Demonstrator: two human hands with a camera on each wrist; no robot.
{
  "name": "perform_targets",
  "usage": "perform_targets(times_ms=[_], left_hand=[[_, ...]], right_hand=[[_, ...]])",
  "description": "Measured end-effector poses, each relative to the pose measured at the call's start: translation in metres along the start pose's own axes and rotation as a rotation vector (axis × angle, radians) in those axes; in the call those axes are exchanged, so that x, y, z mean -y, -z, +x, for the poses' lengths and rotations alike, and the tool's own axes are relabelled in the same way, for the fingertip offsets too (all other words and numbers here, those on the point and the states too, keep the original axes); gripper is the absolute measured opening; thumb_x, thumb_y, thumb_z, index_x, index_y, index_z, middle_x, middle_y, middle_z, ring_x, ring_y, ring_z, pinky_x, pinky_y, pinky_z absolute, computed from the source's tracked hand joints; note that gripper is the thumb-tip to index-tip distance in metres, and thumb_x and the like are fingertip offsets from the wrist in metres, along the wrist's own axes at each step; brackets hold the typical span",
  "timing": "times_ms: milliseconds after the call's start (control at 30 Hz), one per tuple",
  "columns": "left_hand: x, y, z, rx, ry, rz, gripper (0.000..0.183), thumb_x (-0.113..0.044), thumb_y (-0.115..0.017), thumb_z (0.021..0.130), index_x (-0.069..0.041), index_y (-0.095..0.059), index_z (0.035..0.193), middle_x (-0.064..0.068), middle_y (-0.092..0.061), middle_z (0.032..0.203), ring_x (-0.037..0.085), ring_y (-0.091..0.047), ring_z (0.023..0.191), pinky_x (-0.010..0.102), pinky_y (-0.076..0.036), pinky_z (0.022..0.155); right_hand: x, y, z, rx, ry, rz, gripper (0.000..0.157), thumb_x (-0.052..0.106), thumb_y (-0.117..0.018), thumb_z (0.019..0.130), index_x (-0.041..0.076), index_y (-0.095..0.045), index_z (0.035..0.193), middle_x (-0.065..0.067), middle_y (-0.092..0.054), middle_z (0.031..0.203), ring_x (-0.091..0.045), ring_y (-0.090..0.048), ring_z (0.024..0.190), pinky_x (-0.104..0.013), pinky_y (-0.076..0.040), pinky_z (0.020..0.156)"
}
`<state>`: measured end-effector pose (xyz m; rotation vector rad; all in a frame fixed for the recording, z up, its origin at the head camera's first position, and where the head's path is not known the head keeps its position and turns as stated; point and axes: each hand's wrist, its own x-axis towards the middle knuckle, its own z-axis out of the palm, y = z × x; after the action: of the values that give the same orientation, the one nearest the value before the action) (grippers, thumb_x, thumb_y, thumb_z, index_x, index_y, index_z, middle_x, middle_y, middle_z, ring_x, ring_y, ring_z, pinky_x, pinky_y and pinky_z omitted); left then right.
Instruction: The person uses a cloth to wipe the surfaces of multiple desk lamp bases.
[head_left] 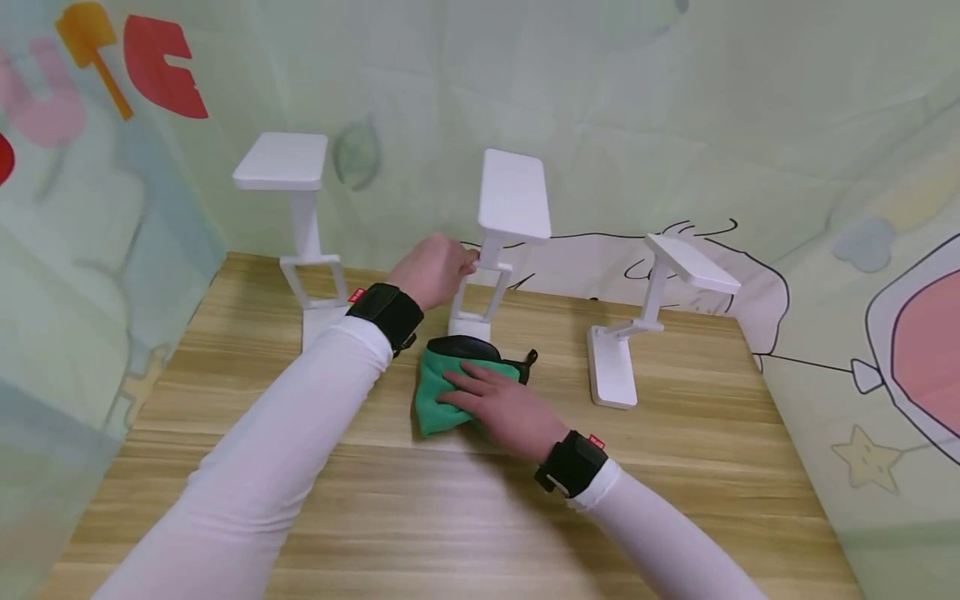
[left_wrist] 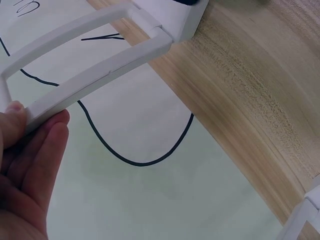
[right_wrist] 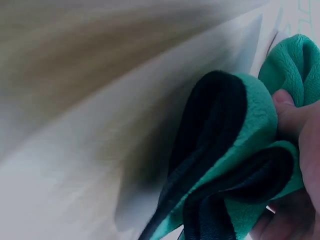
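Note:
Three white desk lamps stand on the wooden table. At the middle lamp (head_left: 514,196), my left hand (head_left: 431,271) pinches one side of the hinged arm frame. The left wrist view shows the thumb and fingers of that hand (left_wrist: 30,165) closed on a bar of the white frame (left_wrist: 100,75). My right hand (head_left: 517,417) grips a folded green cloth (head_left: 438,404) with black edging, right at the middle lamp's base (head_left: 470,331). In the right wrist view the bunched cloth (right_wrist: 262,110) lies between thumb and fingers, its black-edged folds hanging out.
The left lamp (head_left: 281,162) stands behind my left forearm, which partly hides its base. The right lamp (head_left: 693,262) leans its panel to the right. A printed fabric backdrop (head_left: 637,100) rises along the table's (head_left: 420,533) back and sides.

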<state>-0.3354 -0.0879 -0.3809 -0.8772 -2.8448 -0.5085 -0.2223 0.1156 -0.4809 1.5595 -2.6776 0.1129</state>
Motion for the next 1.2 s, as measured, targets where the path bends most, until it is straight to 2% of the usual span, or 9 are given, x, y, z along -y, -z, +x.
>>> perform_targets(times_ms=[200, 400, 533, 667, 1000, 1200], left_hand=[[0.001, -0.001, 0.000, 0.013, -0.006, -0.002, 0.027, -0.016, -0.056, 0.103, -0.008, -0.067, 0.126, 0.008, -0.073, 0.093, 0.014, -0.061, 0.071, 0.029, -0.051, 0.063], [0.000, -0.001, 0.000, 0.011, -0.008, -0.004, 0.024, -0.015, -0.057, 0.102, -0.008, -0.068, 0.122, 0.008, -0.072, 0.091, 0.015, -0.061, 0.071, 0.030, -0.051, 0.064], [0.000, -0.001, 0.000, 0.022, 0.003, -0.009, 0.025, -0.016, -0.056, 0.103, -0.008, -0.068, 0.123, 0.008, -0.073, 0.097, 0.016, -0.064, 0.076, 0.030, -0.053, 0.068], [0.000, -0.001, 0.001, 0.025, 0.006, -0.010, 0.024, -0.016, -0.055, 0.103, -0.007, -0.069, 0.121, 0.007, -0.073, 0.097, 0.015, -0.063, 0.075, 0.029, -0.053, 0.068], [-0.001, 0.001, 0.001, 0.007, -0.015, -0.005, 0.022, -0.014, -0.054, 0.103, -0.006, -0.069, 0.118, 0.006, -0.070, 0.086, 0.016, -0.059, 0.070, 0.031, -0.050, 0.064], [0.001, 0.000, 0.001, -0.009, -0.029, -0.008, 0.019, -0.013, -0.055, 0.102, -0.006, -0.070, 0.113, 0.006, -0.068, 0.082, 0.016, -0.058, 0.068, 0.031, -0.049, 0.063]], right_hand=[[-0.007, 0.000, 0.025, -0.009, 0.056, 0.004, 0.046, 0.002, -0.060, 0.095, 0.020, -0.057, 0.137, -0.005, -0.050, 0.146, -0.029, -0.038, 0.136, -0.044, -0.038, 0.108], [-0.024, -0.003, 0.041, -0.008, 0.009, 0.015, 0.043, 0.011, -0.064, 0.095, 0.020, -0.058, 0.137, -0.005, -0.052, 0.144, -0.027, -0.037, 0.137, -0.043, -0.037, 0.110], [-0.035, -0.003, 0.044, -0.014, -0.021, 0.026, 0.052, 0.000, -0.063, 0.090, 0.020, -0.057, 0.137, -0.005, -0.050, 0.146, -0.026, -0.036, 0.137, -0.043, -0.038, 0.109], [-0.040, -0.001, 0.043, -0.009, -0.033, 0.049, 0.062, -0.012, -0.059, 0.083, 0.020, -0.057, 0.137, -0.005, -0.049, 0.147, -0.026, -0.036, 0.137, -0.043, -0.036, 0.110], [-0.046, 0.003, 0.020, -0.031, -0.110, 0.121, 0.058, -0.011, -0.056, 0.088, 0.020, -0.057, 0.137, -0.003, -0.044, 0.151, -0.026, -0.035, 0.138, -0.046, -0.038, 0.108], [-0.049, -0.001, 0.002, -0.041, -0.152, 0.122, 0.048, -0.001, -0.055, 0.096, 0.023, -0.056, 0.138, 0.000, -0.041, 0.153, -0.025, -0.031, 0.140, -0.046, -0.039, 0.108]])
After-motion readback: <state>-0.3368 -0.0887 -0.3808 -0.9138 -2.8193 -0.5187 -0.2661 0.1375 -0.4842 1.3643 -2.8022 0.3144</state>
